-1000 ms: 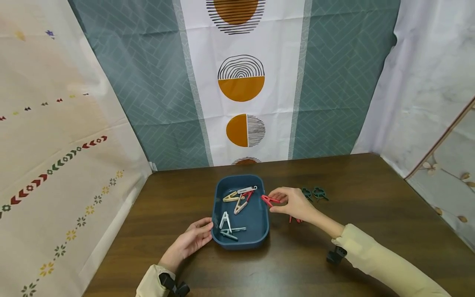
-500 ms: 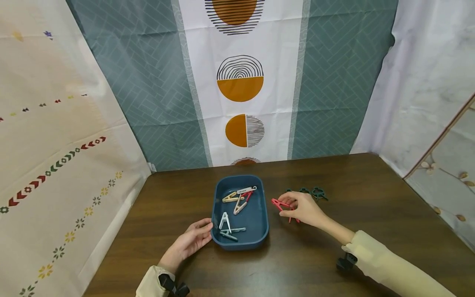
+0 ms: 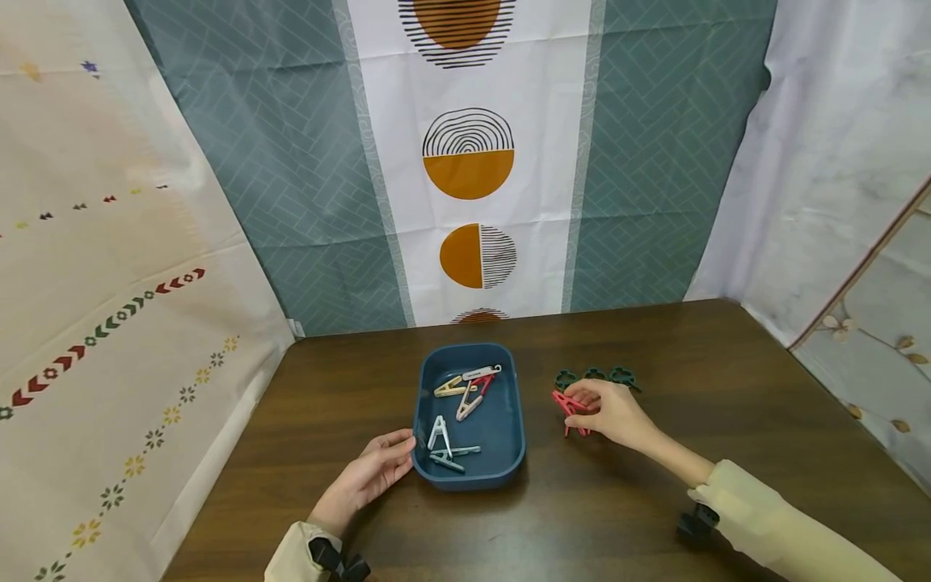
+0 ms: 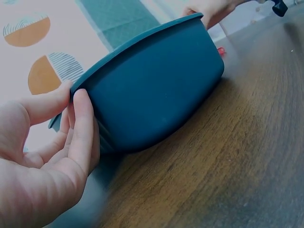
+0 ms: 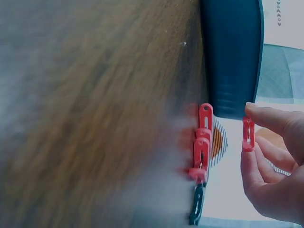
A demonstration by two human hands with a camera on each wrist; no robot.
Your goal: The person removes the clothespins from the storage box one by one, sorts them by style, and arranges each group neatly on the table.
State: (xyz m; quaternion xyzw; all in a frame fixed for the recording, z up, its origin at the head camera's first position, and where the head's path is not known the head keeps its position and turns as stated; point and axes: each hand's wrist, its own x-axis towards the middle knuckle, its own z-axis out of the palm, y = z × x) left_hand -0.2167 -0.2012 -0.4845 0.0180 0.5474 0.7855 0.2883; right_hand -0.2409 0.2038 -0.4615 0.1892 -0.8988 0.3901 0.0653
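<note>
My left hand pinches the left rim of a dark blue plastic bin, its thumb on the rim in the left wrist view. Between the thumb and fingertips of my right hand is a red clothespin, raised off the table to the right of the bin. Below it other red clothespins stand on the table, partly hidden by the hand in the head view. Inside the bin lie several clothespins: a white one, a yellowish one, a light blue one and a grey-green one.
Dark green clips with rounded outlines stand in a row behind my right hand. The brown wooden table reaches back to a patterned cloth, with further cloths at the left and right sides.
My right hand has moved right, away from the bin's right rim, carrying the red clothespin to above the red ones on the table. The left hand keeps its hold on the bin.
</note>
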